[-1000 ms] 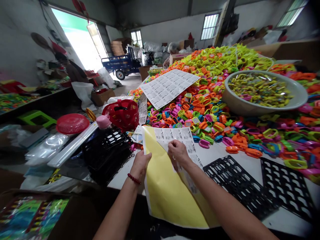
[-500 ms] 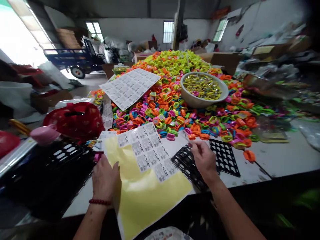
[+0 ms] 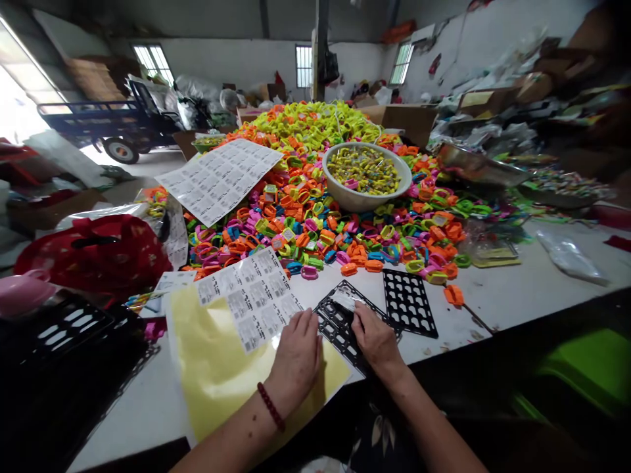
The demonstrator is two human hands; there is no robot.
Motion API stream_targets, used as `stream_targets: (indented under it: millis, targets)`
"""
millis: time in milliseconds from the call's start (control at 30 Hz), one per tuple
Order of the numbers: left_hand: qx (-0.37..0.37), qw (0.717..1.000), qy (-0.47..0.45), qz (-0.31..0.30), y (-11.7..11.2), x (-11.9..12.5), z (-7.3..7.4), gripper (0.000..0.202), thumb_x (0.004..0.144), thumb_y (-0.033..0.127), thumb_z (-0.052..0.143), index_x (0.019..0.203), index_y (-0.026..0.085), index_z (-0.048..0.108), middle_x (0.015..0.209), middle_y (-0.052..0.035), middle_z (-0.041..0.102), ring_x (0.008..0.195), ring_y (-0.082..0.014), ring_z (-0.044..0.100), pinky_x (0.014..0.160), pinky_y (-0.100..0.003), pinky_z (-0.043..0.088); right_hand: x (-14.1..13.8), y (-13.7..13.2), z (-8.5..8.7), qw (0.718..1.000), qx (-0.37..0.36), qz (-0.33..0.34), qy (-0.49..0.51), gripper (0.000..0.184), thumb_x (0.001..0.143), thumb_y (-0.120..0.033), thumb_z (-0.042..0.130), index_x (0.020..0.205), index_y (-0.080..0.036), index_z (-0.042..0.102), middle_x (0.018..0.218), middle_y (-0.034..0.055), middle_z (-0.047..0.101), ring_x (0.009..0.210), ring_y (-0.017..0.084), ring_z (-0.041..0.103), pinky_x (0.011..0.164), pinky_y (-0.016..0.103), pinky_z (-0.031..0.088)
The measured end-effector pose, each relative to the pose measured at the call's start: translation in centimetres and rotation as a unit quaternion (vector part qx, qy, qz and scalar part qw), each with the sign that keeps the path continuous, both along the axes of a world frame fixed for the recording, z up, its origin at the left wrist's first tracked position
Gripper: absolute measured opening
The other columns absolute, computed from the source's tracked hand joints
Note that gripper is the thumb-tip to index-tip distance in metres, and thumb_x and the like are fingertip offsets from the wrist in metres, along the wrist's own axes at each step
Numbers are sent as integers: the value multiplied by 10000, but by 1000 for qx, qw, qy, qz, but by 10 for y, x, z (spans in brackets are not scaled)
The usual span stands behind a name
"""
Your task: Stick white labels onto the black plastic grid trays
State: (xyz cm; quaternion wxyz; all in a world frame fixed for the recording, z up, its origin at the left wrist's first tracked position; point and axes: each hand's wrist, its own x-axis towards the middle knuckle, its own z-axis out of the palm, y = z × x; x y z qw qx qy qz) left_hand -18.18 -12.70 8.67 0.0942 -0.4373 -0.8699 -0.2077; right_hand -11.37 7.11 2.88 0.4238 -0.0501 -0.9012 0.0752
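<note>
A pale label [image 3: 346, 300] with a glossy surface is pinched between the thumb and fingers of my right hand [image 3: 377, 338]. It is above a black grid tray [image 3: 340, 328] of plastic. My left hand [image 3: 294, 351], wearing a red bead bracelet, is at the right side of the yellow-backed sticker sheet [image 3: 207, 368], near the tray's left edge. Its fingers are together and bent down, and anything under the tips is hidden. Printed white labels [image 3: 251, 299] cover the upper part of the sheet; bare yellow backing shows below them.
A second black tray [image 3: 410, 302] lies to the right. Beyond is a heap of colourful plastic pieces [image 3: 305, 230], with a white bowl [image 3: 365, 199] of yellow pieces and another label sheet [image 3: 221, 177] on it. A red bag [image 3: 98, 253] and black trays [image 3: 54, 374] stand at left.
My left hand has moved right across the sticker sheet, toward the black tray. My right hand has lowered the label over the tray. The camera view has turned right.
</note>
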Motion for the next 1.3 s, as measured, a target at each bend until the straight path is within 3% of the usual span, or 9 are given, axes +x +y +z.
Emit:
stream_targets:
  millis: [200, 467, 733, 833, 933, 1033, 1167, 1233, 1300]
  targets:
    - [-49, 998, -37, -17, 43, 0, -2, 421, 975, 225, 351, 1372, 124, 447, 1470, -136, 457, 1324, -319, 427, 1036, -518, 448, -4, 1, -9, 1000, 17, -8, -9, 237, 948, -109, 463, 1147, -70, 586, 1099, 172, 700, 963, 226, 695, 839, 329, 582]
    - [-80, 994, -53, -46, 72, -12, -10, 451, 1000, 369, 306, 1383, 174, 443, 1508, -118, 415, 1359, -310, 380, 1041, -529, 418, -4, 2, -13, 999, -4, 22, -28, 257, 923, -91, 416, 1098, -65, 603, 1125, 192, 679, 1025, 241, 653, 891, 350, 547]
    - [-106, 987, -35, -115, 83, -26, -12, 374, 1005, 250, 252, 1096, 218, 613, 1305, -79, 591, 1272, -237, 470, 964, -457, 437, 6, -7, 9, 993, -84, 14, -87, 167, 842, -138, 468, 934, -184, 599, 975, 82, 692, 912, 248, 604, 1005, 524, 349]
    - [-83, 991, -24, -100, 92, -36, -25, 384, 978, 208, 284, 983, 215, 668, 1210, -79, 647, 1187, -273, 534, 924, -487, 455, 2, -7, 8, 993, -107, 7, -52, 187, 754, -134, 444, 879, -201, 566, 907, 54, 665, 857, 233, 586, 994, 518, 339]
    - [-22, 993, -13, -111, 110, -53, -45, 368, 959, 255, 349, 863, 208, 701, 1107, -96, 691, 1103, -273, 597, 954, -483, 477, -6, 2, -2, 993, -111, -27, -4, 162, 721, -119, 415, 801, -216, 517, 753, 22, 611, 739, 210, 569, 885, 441, 413]
    - [34, 992, 16, -120, 121, -65, -66, 329, 915, 226, 399, 1034, 229, 705, 1237, -91, 660, 1188, -251, 585, 1018, -431, 491, -11, 11, -12, 992, -114, -36, 28, 148, 701, -115, 417, 764, -227, 490, 694, 2, 588, 677, 201, 578, 834, 404, 439]
    - [-18, 992, 36, -122, 124, -72, -89, 454, 886, 165, 373, 1245, 247, 639, 1359, -71, 591, 1250, -241, 561, 1046, -433, 489, -15, 12, -21, 989, -120, -41, 71, 146, 653, -110, 417, 713, -229, 477, 647, -13, 578, 625, 194, 581, 844, 409, 451]
    - [-50, 989, 45, -130, 123, -68, -92, 468, 886, 171, 389, 1292, 236, 614, 1417, -87, 527, 1308, -264, 504, 1072, -456, 458, -16, 10, -21, 987, -132, -44, 81, 154, 686, -104, 396, 691, -228, 486, 631, -6, 576, 620, 195, 576, 805, 393, 466]
    - [-64, 988, 51, -129, 119, -59, -85, 473, 909, 208, 401, 1353, 245, 559, 1479, -106, 446, 1377, -295, 409, 1103, -497, 404, -13, 11, -16, 982, -160, -52, 80, 225, 759, -93, 367, 723, -230, 542, 672, 12, 604, 660, 199, 588, 746, 356, 482]
